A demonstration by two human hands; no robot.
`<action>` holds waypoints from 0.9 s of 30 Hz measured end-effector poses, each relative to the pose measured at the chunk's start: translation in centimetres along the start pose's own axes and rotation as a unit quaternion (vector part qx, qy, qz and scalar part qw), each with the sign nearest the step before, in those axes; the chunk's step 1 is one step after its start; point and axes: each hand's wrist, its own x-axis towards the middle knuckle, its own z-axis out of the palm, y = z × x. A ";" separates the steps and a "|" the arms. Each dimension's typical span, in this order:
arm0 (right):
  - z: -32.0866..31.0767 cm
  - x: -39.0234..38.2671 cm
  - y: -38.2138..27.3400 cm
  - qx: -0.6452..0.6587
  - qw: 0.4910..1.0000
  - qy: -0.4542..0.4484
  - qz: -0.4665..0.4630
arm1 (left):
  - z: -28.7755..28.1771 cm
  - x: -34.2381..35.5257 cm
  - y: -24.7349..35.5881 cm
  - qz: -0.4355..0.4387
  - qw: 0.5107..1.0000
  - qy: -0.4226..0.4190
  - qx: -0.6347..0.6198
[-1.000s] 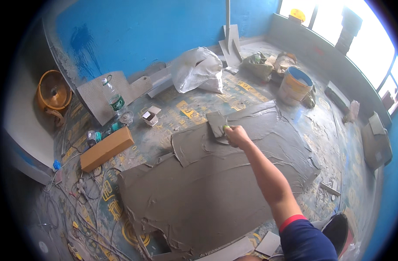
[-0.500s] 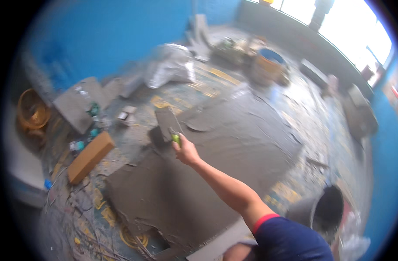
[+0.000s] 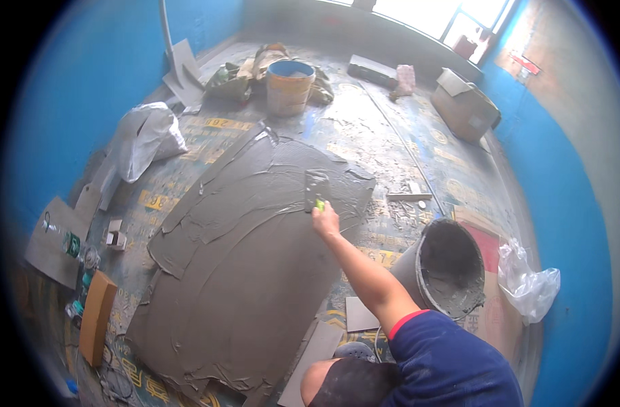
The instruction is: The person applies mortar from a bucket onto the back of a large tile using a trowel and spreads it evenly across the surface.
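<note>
My right hand [image 3: 326, 221] is closed round the green handle of a flat trowel [image 3: 317, 180]. The trowel's blade lies on a broad layer of wet grey mortar [image 3: 249, 271], near its far right side. Ridges and sweep marks run across the far half of the mortar; the near half looks smoother. The mortar seems to cover a large flat slab whose surface is hidden. Right of my forearm, a tilted dark bucket [image 3: 418, 263] has grey mortar inside and on its rim. My left hand is out of view.
A blue-lined pail [image 3: 287, 96] stands beyond the mortar. White sacking [image 3: 147, 139] lies by the left wall, and a brown box [image 3: 97, 319] nearer. At right are a plastic bag [image 3: 530, 281] and a large tub [image 3: 462, 112]. Loose tile pieces [image 3: 358, 314] lie beside my knee.
My right hand has carried the trowel from the mortar's left edge across to its far right side. The view has turned to the right, bringing the dark bucket more fully into sight.
</note>
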 end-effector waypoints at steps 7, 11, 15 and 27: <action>-4.8 5.6 11.4 0.034 0.990 0.116 0.066 | -1.1 -0.4 -1.3 0.004 1.000 0.001 -0.012; -7.1 8.1 16.2 0.328 0.933 0.042 0.143 | -1.5 -0.7 -2.2 0.001 1.000 -0.009 -0.022; -4.7 6.2 14.9 0.349 0.917 0.044 0.189 | -2.4 -1.4 -2.6 -0.003 1.000 0.005 -0.011; -21.6 -11.7 2.9 0.184 0.981 -0.009 -0.069 | 0.5 3.6 -1.5 0.176 0.969 -0.128 -0.118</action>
